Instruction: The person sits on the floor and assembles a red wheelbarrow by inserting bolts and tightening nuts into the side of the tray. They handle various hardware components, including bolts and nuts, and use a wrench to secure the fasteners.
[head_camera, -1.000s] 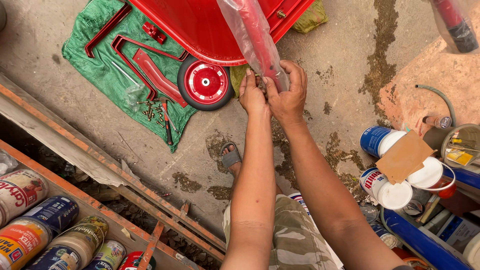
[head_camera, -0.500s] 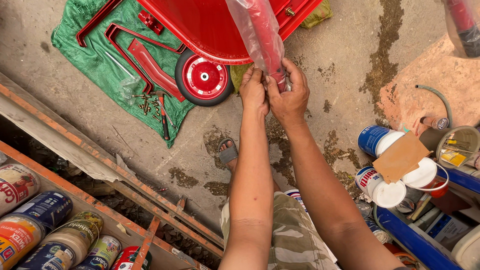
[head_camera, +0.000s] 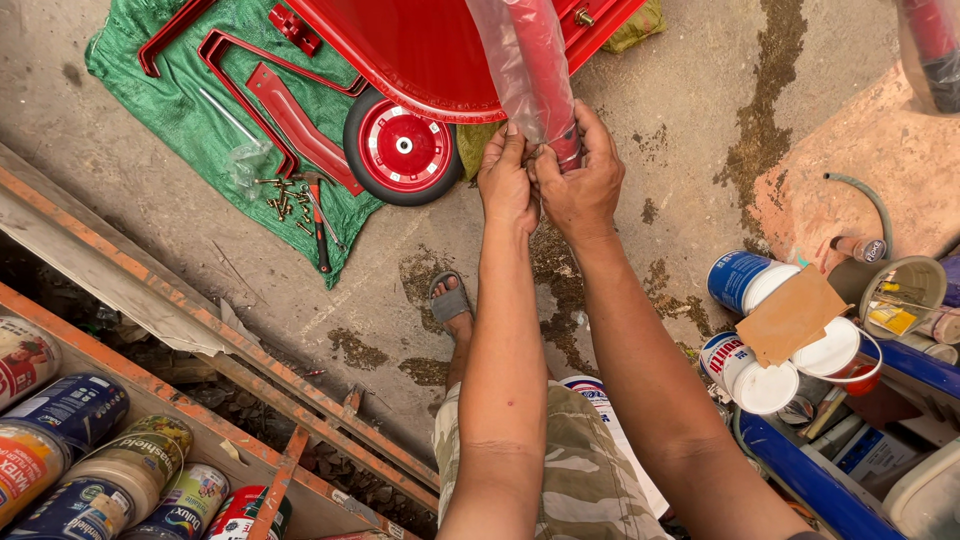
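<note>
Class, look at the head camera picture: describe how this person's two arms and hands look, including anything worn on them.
Both arms are bare to the picture's bottom edge, with no sleeves showing. The left hand and right hand wear no gloves; no rings, watch or bracelets can be seen.

The two hands sit higher in view than a second ago, and closer together; the left hand (head_camera: 508, 182) now presses its fingertips against the right hand (head_camera: 582, 180) at the lower end of the clear plastic sleeve (head_camera: 525, 70) — earlier a small gap shows between them; the right hand's fingers wrap further round the red tube (head_camera: 548, 60) inside the sleeve; the sleeve hangs more upright, its slant reduced; the whole scene slides slightly down and right — the red wheel (head_camera: 403, 146) and green tarp (head_camera: 150, 110) lie lower in view than before.
</note>
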